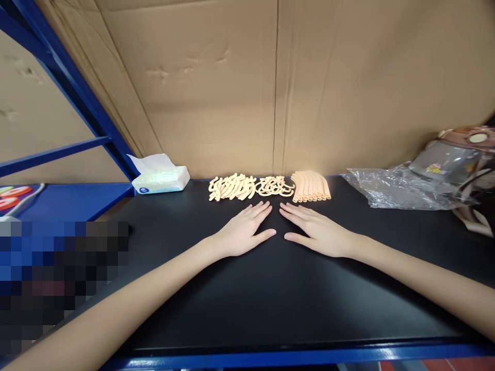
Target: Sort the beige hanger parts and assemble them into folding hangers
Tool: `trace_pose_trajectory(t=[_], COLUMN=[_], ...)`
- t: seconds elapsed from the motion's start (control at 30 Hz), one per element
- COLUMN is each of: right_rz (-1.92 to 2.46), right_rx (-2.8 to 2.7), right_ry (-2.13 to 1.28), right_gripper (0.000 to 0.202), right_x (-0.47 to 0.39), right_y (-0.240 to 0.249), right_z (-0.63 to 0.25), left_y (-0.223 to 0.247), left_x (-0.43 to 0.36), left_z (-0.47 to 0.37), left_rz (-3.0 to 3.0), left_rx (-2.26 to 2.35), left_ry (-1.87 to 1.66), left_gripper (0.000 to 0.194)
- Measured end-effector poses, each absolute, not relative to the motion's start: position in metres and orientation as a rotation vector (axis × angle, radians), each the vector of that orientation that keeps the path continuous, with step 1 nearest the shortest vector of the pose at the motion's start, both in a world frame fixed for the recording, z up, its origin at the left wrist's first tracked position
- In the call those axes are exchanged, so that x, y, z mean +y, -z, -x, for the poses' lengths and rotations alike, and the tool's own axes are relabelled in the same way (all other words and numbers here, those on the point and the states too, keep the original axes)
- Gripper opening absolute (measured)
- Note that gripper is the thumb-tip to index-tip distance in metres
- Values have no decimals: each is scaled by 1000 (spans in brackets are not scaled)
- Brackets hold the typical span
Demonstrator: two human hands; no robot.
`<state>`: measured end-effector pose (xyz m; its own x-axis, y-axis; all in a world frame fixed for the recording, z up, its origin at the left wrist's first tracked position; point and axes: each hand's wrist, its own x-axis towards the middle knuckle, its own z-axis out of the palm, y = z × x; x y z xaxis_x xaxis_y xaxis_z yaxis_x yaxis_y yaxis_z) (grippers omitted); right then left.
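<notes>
Curved pale pieces lie in the middle of a left-to-right row at the far side of the black table, straight ahead of the gap between your hands. They overlap loosely, with no common long axis. Directly to their left is the heap of pale sticks; most of these slant, far ends toward the right. Directly to their right is the stack of pale tubes, aligned side by side, long axes running away from you and leaning slightly left, hollow ends facing you.

Your left hand and right hand are both empty, palms down, fingers extended, thumbs spread inward; they are apart from each other and short of the row. The left hand is nearer the sticks, the right hand nearer the tubes. For the curved pieces, neither hand has a distinct advantage.

Farther left, note the tissue pack. Farther right, note the clear plastic bag, with the bottle just beyond it. Cardboard stands upright behind the row.
</notes>
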<state>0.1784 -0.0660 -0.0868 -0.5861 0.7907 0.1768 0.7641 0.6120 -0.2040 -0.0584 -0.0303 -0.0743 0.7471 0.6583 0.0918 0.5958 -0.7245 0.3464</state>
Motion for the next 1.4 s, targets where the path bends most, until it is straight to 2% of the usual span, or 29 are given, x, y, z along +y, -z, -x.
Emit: trace_pose_trajectory(t=[0.33,0.47,0.57,0.63,0.77,1.03,1.4], right_rz=[1240,1237,1213,1205,1244,1500,1480], right_rx=[-2643,-2633,-2611,-2607,-2616,-2504,-2520], right_ry=[77,214,234,227,162,-180,-195], right_gripper=[66,59,54,54,56,60,54], right_x=[-70,-75,-76,-76,-76,-84,-87], right_y=[84,85,86,87,86,89,96], right_z=[-176,-174,-174,-175,-176,-170,-171], left_y=[83,80,76,76,77,75,75], left_x=[-58,-58,-54,-52,-50,-53,-57], left_z=[48,54,59,61,60,59,62], left_rz=[-2673,-2710,-2767,-2817,-2812,-2765,-2683], left_rx=[1190,1123,1051,1022,988,1031,1035], left_ry=[-258,-234,-296,-320,-180,-164,-230], left_gripper=[69,67,73,77,71,70,65])
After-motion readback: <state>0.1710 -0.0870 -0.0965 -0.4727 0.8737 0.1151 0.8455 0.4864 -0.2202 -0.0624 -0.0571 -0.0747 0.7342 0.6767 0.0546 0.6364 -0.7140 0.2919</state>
